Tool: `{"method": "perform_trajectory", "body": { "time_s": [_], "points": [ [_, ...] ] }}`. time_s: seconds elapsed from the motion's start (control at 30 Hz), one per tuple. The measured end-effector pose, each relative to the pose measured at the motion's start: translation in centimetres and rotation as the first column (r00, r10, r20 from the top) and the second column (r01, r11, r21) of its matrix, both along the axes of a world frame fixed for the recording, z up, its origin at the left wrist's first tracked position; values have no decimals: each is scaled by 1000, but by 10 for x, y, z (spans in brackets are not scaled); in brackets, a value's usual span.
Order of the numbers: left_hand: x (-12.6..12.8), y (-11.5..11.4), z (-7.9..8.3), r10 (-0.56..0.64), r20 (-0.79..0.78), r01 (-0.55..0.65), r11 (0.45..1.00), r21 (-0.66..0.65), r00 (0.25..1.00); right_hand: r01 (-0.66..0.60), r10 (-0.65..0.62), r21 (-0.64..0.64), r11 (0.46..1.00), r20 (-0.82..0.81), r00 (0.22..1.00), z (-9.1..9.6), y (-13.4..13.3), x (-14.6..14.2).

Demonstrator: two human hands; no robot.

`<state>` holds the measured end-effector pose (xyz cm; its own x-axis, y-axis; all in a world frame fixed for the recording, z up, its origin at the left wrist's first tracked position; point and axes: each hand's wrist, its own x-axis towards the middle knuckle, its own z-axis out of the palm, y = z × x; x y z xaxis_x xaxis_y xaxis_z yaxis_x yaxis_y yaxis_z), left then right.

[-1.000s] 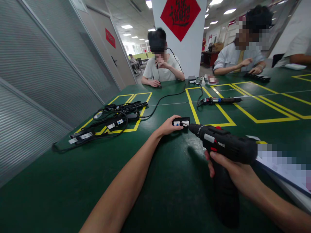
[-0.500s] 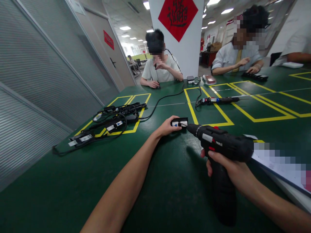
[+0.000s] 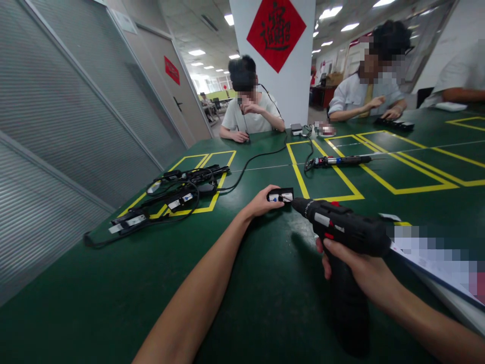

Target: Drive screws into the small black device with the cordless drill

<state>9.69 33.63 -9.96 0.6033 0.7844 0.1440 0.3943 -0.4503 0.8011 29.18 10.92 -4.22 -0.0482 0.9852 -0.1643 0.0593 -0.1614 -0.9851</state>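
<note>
On the green table, my left hand (image 3: 260, 203) is closed around the left end of a small black box-shaped part (image 3: 282, 191) with a white label and a bit of blue on its front. My right hand (image 3: 343, 255) grips the handle of a black cordless drill (image 3: 343, 225) with red accents. The drill's chuck points left, and its thin bit reaches the front of the black part. Whether the bit touches the part or stops just before it, I cannot tell.
Black power strips with cables (image 3: 178, 189) lie at the left. A pen-shaped electric tool (image 3: 341, 161) rests beyond the drill, within yellow tape outlines (image 3: 333, 197). Papers (image 3: 435, 265) lie at the right. Two people sit across the table, and part of another shows at far right.
The view has shifted slightly. My hands, the drill and the black part keep nearly the same positions relative to one another.
</note>
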Motion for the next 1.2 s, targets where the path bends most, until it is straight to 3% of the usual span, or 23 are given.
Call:
{"method": "perform_trajectory", "body": {
  "time_s": [0.53, 1.2],
  "points": [
    [-1, 4, -5, -22, 60, 24, 999, -35, 998, 14, -14, 10, 1000, -14, 1000, 0, 1, 0],
    [0, 5, -5, -30, 36, 29, 999, 26, 999, -8, 9, 10, 1000, -49, 999, -5, 2, 2]
  ]
}}
